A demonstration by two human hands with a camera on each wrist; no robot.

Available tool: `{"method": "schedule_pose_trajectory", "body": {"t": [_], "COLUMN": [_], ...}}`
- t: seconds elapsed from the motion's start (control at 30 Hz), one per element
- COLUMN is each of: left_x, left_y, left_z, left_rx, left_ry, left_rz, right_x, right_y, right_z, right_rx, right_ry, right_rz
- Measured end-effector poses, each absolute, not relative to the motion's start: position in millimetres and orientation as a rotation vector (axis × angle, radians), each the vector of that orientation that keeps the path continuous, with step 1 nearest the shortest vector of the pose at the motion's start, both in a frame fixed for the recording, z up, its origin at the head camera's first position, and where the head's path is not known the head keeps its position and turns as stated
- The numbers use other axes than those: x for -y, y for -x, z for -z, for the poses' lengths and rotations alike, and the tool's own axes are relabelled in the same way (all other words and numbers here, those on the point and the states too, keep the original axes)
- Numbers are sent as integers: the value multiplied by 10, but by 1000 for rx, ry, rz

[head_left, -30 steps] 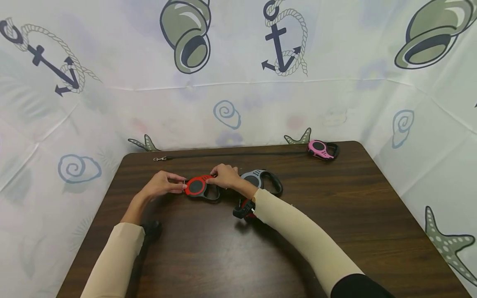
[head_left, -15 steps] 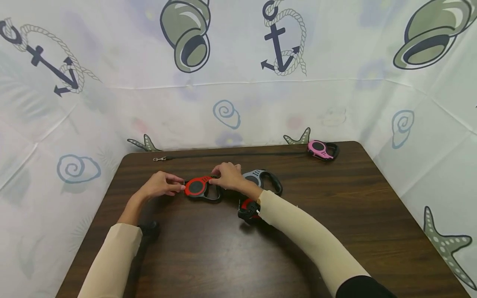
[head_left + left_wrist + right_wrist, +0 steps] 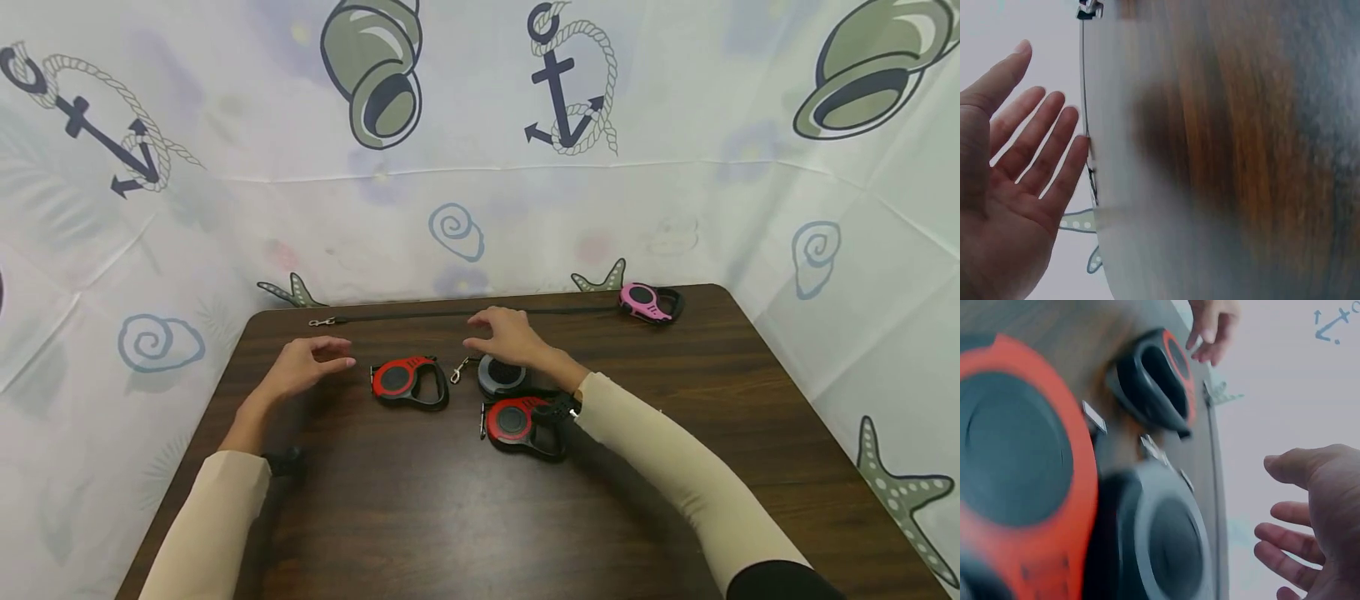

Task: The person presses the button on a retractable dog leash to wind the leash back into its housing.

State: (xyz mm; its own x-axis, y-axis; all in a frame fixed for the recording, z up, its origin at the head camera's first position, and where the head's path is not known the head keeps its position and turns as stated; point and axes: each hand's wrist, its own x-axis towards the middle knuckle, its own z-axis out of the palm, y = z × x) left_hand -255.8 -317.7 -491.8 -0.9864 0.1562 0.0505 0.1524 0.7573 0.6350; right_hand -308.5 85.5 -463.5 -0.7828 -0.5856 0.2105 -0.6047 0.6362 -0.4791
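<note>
A red and black retractable dog leash lies on the table left of centre, its looped handle to the right. My left hand hovers just left of it, fingers extended and holding nothing; the left wrist view shows the open palm. Over the grey retractable leash is my right hand, its fingers apart, with nothing held. The grey leash's handle is hidden behind that wrist, and its metal clip points left. In front of it lies a second red leash, partly behind the wrist strap.
At the back right corner sits a pink retractable leash. Its black cord runs straight along the table's back edge to a metal clip. Patterned cloth surrounds the brown table at the back and sides.
Both hands have let go of the left red leash, which stays in place. The left hand has drawn back leftward; the right has risen and moved right, uncovering the grey leash's clip and second red leash.
</note>
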Motion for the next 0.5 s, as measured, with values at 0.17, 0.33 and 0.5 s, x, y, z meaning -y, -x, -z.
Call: {"method": "schedule_pose_trajectory", "body": {"t": [0.17,0.33,0.5], "left_x": [3220,3255,3278], "left_y": [2585,2621,2650], "left_z": [4897,4866,4852], "left_rx": [-3001,-3076,-3083], "left_ry": [-258,-252,-207], "left_rz": [-1099,-1056,-1041], "right_x": [-1253,-1652,-2016], "right_y": [3159,3273,3372], "right_z": [4546,4527,4512], "right_rx": [2837,2843,2842], "right_ry": [-995,-963,-953], "right_rz": [-850,-830,-792]}}
